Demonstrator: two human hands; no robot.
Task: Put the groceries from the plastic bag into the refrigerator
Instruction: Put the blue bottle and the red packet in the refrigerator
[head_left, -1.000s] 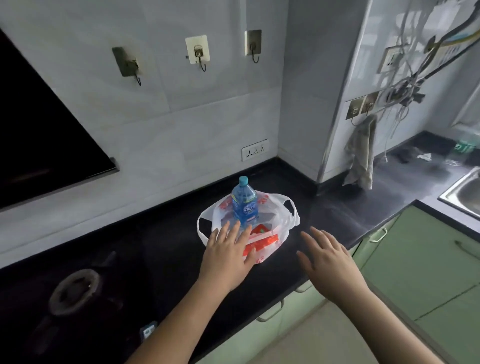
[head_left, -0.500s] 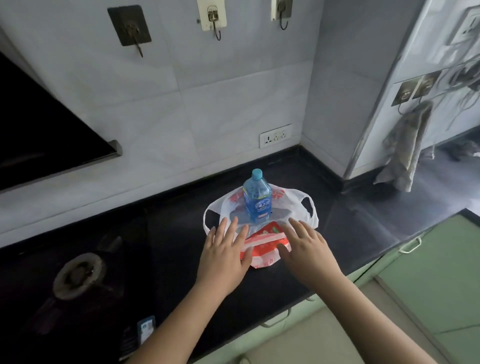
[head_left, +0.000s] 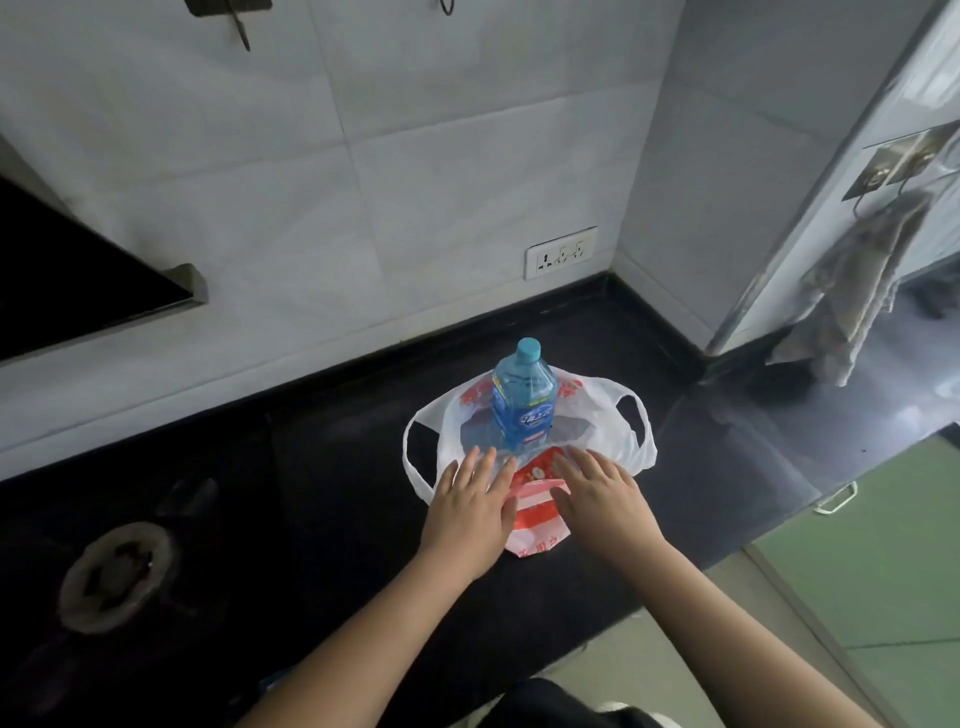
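Near the front edge of the dark worktop (head_left: 322, 467) lies a white bag (head_left: 602, 415), a blue bottle (head_left: 523, 400) upright on it. Our left hand (head_left: 470, 506) and right hand (head_left: 597, 491) rest flat and spread, gripping nothing, on the bag over a red packet (head_left: 535, 512).

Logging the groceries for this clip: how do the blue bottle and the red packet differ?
The bottle stands upright, while the red packet lies flat. The bottle is clear blue with a teal cap; the packet is red and white. No hand touches the bottle; the left hand and right hand rest at the packet. Both sit on the plastic bag.
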